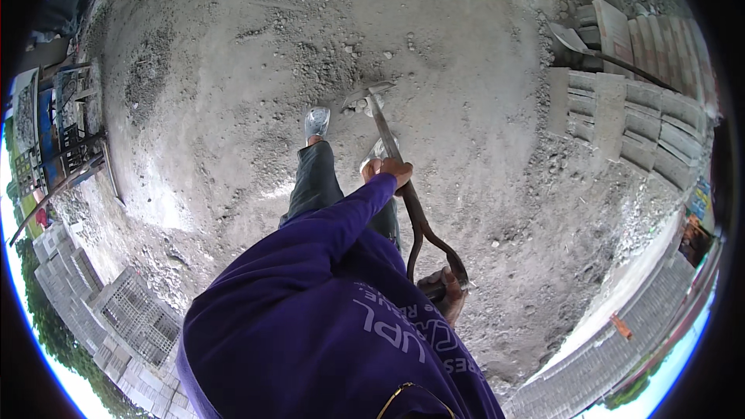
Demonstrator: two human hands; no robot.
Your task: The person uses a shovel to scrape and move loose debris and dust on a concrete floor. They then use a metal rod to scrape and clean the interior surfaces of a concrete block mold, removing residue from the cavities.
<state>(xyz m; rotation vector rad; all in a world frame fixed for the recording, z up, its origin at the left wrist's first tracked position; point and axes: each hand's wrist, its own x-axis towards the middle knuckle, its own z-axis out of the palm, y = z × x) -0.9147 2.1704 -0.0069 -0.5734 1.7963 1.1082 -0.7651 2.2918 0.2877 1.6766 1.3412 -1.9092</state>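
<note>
Plainly, the shovel is held in both hands, slanting away from the body with its blade over the gritty ground. The left hand is clamped round the middle of the shovel's shaft, and the right hand is closed on the grip at its near end, past the point where the shaft forks into two bars. A few small stones sit right at the shovel's blade; from overhead I cannot fairly tell whether they lie on the metal or just beside it, nor whether the edge touches down. Judging the risks, the feet come first: the left shoe is left of the shovel's blade, and the right shoe is just beside its shaft, so a slipping left hand could let the metal swing onto toes. Loose rubble around the shovel might turn a foot under a shift of weight, or snag the blade and jolt both wrists. Well right of the shovel, a second shovel leans by stacked blocks; if knocked, it could slide down.
</note>
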